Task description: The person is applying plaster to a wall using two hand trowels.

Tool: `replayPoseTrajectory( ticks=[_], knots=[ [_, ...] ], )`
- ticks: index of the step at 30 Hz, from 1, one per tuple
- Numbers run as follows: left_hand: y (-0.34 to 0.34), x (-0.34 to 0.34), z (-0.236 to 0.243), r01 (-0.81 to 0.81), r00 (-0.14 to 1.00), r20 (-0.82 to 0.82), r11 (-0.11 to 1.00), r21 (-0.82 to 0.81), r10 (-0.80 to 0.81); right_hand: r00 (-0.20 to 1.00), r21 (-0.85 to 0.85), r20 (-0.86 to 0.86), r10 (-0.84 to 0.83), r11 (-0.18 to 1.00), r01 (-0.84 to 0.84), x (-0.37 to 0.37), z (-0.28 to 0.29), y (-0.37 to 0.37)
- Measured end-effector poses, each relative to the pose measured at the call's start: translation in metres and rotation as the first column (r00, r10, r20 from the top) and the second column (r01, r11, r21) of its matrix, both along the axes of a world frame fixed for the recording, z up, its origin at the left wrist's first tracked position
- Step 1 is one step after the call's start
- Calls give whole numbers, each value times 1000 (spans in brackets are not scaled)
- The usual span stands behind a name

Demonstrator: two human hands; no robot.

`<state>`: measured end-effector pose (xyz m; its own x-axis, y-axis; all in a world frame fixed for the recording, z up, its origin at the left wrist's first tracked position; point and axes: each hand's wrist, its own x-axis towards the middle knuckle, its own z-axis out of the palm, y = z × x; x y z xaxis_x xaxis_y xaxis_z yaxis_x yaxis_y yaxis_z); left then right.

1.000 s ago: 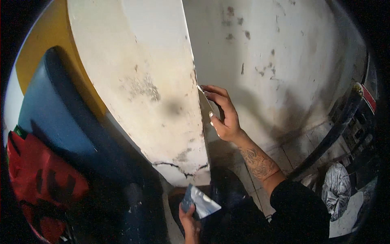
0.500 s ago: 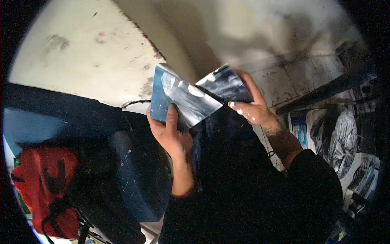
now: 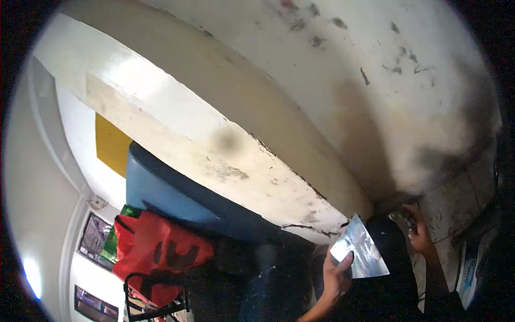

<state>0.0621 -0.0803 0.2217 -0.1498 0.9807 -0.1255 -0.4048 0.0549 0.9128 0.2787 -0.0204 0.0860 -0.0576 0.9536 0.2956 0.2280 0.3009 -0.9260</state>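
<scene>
Low on the right of the head view, my left hand (image 3: 336,276) is closed on the lower left part of a flat, thin metal sheet (image 3: 370,255) with white smears on its face. The thumb lies across that face. Farther right, my right hand (image 3: 422,232) is raised with its fingers bent round a small dark shape. Blur and shadow keep me from making out what it holds. Both hands are close to the lower end of a scuffed, cream wall edge (image 3: 300,196) that has a dark crack along it.
A stained wall (image 3: 343,64) rises ahead and right. On the left are a blue padded chair back (image 3: 161,188), a red bag (image 3: 161,252) over a black metal frame (image 3: 134,295), and a yellow panel (image 3: 111,142). My dark-clothed knee (image 3: 389,236) is between my hands.
The view has swung up and left, so both hands appear lower right. They have moved apart. The second smeared sheet, earlier in my right hand, is no longer clearly seen.
</scene>
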Motion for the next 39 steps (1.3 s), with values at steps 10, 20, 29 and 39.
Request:
replayPoseTrajectory(
  ticks=[10,20,29,39],
  knots=[
    [15,-11,-20,134,989,96,965,-223,-115,990,-18,-136,22,1000,-25,1,7,29],
    [13,-20,-32,94,992,97,974,-204,-75,980,-80,-185,75,993,-91,-10,1,39],
    [43,-57,-157,414,905,247,847,-333,-346,998,667,39,-44,745,7,-43,241,101],
    [32,-40,-276,454,868,239,890,-31,-435,654,967,-33,-756,-189,-171,-118,535,64]
  ],
)
